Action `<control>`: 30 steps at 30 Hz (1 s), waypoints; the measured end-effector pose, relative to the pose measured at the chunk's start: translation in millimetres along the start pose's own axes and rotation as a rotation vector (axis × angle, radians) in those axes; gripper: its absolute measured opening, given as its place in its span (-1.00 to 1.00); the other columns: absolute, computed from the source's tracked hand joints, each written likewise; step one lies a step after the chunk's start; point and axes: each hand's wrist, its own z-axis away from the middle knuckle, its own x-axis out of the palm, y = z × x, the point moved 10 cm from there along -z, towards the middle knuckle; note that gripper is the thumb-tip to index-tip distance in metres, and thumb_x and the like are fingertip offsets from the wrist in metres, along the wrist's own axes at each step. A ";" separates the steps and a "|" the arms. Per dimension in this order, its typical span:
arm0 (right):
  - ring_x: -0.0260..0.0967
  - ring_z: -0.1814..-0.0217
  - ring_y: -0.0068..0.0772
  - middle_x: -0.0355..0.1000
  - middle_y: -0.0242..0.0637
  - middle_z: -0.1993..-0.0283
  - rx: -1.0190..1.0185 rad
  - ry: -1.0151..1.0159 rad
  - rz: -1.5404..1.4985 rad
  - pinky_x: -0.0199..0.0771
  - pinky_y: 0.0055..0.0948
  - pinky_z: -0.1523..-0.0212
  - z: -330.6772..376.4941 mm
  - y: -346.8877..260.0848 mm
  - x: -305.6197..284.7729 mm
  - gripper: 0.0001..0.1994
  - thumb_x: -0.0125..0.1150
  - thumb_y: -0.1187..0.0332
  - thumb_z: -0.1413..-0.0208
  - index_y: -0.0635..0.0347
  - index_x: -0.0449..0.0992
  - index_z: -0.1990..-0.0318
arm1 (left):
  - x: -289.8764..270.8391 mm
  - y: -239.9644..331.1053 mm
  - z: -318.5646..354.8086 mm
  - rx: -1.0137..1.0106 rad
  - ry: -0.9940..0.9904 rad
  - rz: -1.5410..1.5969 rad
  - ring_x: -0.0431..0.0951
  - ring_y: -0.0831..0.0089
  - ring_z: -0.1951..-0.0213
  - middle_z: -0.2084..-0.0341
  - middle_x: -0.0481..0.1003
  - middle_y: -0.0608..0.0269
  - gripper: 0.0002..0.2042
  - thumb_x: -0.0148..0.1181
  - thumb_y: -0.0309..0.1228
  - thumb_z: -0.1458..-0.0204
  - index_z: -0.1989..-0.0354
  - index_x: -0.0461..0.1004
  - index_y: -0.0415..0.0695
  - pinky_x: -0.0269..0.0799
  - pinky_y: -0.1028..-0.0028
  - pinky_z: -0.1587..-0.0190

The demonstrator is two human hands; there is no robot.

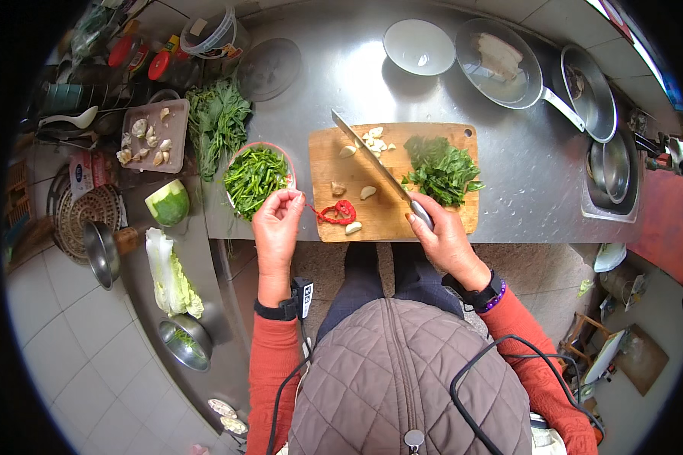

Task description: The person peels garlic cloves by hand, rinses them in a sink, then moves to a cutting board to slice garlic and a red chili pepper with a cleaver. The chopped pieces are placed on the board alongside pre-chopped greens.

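Board (463, 220) is landmark. Right hand (442, 235) at board's near edge, closed round cleaver (372, 163) handle; blade slants across board, off garlic (367, 192). Left hand (277, 220) just left of board, fingers pinching stem end of red chili (340, 212) lying on near-left corner. Chopped greens (442, 171) on right half. Judgement: draw chili fully onto board, curl fingertips back, lower blade steadily.

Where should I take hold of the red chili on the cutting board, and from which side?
Probably by its thin stem end, from the left: the red chili lies curled at the cutting board's near edge, its stem pointing left towards the left hand. The right hand and cleaver block the right side.
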 end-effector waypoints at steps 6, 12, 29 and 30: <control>0.47 0.13 -0.37 0.53 -0.08 0.15 0.133 -0.040 -0.248 0.44 -0.38 0.09 15.5 6.6 -2.7 -0.60 0.17 0.28 -0.24 0.32 0.40 -0.16 | 57.0 16.0 9.1 -0.345 -0.327 0.825 0.30 0.69 0.43 0.34 0.35 0.42 -0.82 0.18 -0.38 -0.22 0.07 0.43 -0.14 0.25 0.73 0.49; 0.29 0.29 -0.67 0.44 -0.41 0.27 0.199 0.100 -0.497 0.36 -0.55 0.24 78.6 2.5 -48.1 -0.56 0.16 0.29 -0.27 0.31 0.36 -0.23 | 159.4 50.5 36.2 -0.450 -0.678 1.006 0.35 0.60 0.41 0.36 0.37 0.38 -0.83 0.07 -0.33 -0.29 0.09 0.44 -0.13 0.29 0.66 0.44; 0.20 0.49 -0.67 0.26 -0.42 0.42 0.071 0.963 -0.888 0.33 -0.63 0.45 364.3 196.9 -304.8 -0.65 0.17 0.20 -0.28 0.18 0.29 -0.07 | 590.0 38.0 220.8 -0.408 -1.017 0.494 0.41 0.63 0.43 0.41 0.41 0.46 -0.82 0.16 -0.20 -0.24 0.19 0.46 -0.03 0.40 0.64 0.43; 0.21 0.45 -0.72 0.29 -0.46 0.39 0.049 1.034 -0.938 0.34 -0.67 0.45 387.4 211.8 -317.6 -0.69 0.16 0.27 -0.27 0.22 0.33 -0.06 | 625.5 34.8 240.3 -0.390 -1.057 0.499 0.38 0.65 0.46 0.47 0.38 0.49 -0.86 0.17 -0.23 -0.24 0.23 0.45 0.01 0.35 0.65 0.46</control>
